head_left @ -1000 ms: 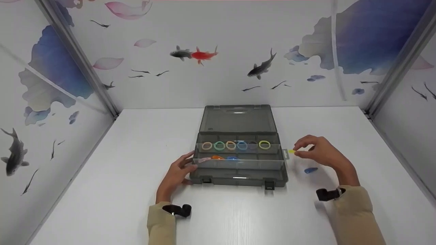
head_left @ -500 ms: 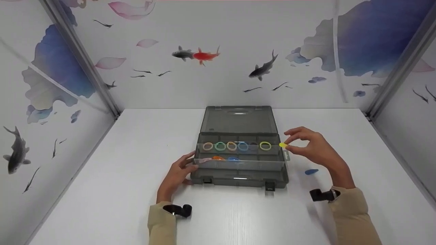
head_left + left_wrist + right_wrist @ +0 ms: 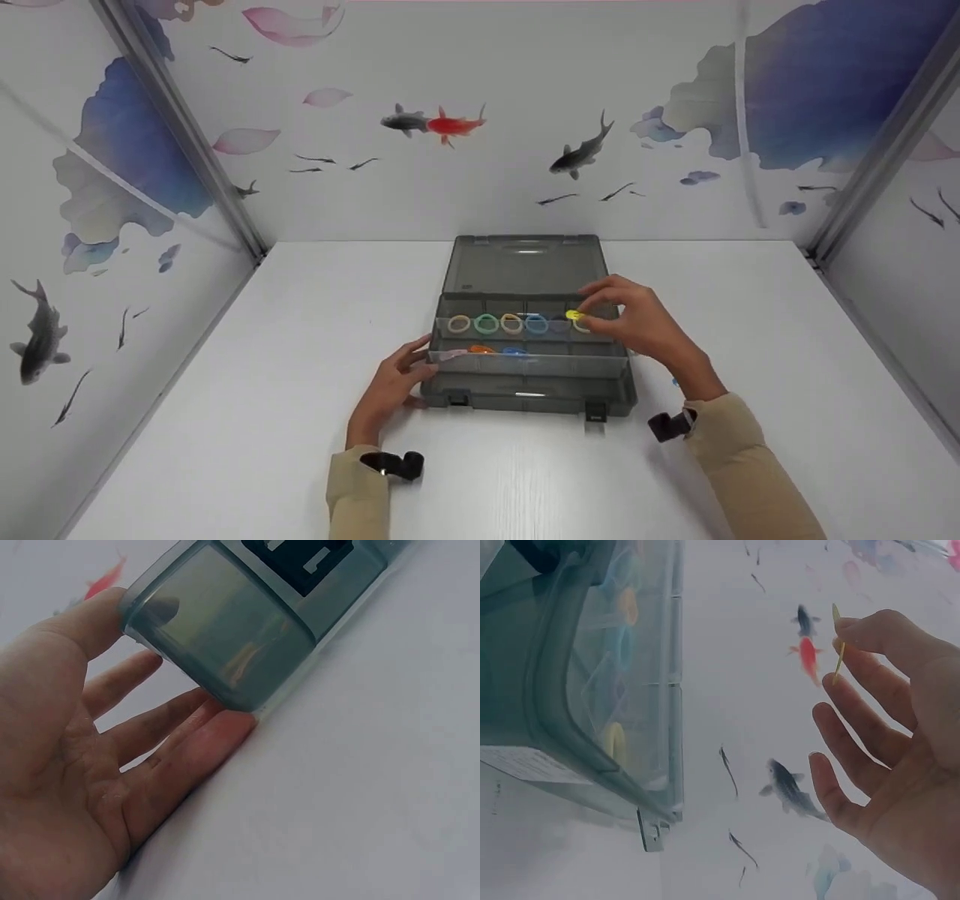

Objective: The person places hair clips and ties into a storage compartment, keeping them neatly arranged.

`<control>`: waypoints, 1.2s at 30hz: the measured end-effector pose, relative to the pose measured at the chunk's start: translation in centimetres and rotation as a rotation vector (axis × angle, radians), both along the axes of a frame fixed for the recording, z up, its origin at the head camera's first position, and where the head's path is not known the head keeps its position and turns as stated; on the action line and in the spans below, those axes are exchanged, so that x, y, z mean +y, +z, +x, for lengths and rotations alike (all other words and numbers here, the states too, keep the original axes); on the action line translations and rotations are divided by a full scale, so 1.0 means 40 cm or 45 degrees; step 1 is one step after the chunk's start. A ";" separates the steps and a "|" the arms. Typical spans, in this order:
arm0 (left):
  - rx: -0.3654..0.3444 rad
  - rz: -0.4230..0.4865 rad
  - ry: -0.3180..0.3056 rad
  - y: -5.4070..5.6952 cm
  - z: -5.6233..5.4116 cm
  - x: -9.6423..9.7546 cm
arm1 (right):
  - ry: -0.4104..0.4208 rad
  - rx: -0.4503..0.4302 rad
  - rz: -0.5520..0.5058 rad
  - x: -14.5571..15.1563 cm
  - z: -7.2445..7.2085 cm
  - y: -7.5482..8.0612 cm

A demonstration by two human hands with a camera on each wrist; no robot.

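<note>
A grey see-through compartment box (image 3: 525,403) lies on the white table with its lid (image 3: 525,268) folded back. At its left end my left hand (image 3: 388,386) holds the side wall, thumb over the rim and fingers against the outside. My right hand (image 3: 637,319) pinches a flat yellow hair clip (image 3: 574,315) between thumb and fingertips, above the back row at the right end. Rings like hair ties, including a green hair tie (image 3: 486,324), stand in the back row. The middle row holds a pink clip (image 3: 452,354), an orange clip (image 3: 481,349) and a blue clip (image 3: 514,352).
Another blue clip (image 3: 676,382) lies on the table right of the box, mostly hidden behind my right wrist. Two dark latches, one the right latch (image 3: 595,411), are on the box front. Printed panels (image 3: 510,195) close off the back and both sides.
My right hand has carried the yellow clip leftward from beside the box to over its back row. The blue clip on the table is now mostly covered. My left hand stays put.
</note>
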State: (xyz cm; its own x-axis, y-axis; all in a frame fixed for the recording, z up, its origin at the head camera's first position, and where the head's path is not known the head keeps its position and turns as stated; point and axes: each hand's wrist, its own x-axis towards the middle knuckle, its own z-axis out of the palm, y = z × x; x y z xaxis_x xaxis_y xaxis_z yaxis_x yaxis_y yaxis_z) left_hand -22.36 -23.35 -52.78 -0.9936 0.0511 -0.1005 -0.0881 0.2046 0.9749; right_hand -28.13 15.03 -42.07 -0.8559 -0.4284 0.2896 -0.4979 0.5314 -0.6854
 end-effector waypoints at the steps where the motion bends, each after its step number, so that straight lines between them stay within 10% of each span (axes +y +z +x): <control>1: -0.004 -0.001 0.004 -0.002 0.001 -0.001 | 0.005 -0.020 0.009 -0.012 -0.007 -0.004; 19: -0.021 0.004 0.019 0.002 0.003 -0.003 | 0.074 -0.206 0.244 -0.121 -0.099 -0.089; 36: -0.019 0.003 0.031 0.007 0.002 0.005 | 0.006 -0.150 0.511 -0.141 -0.087 -0.125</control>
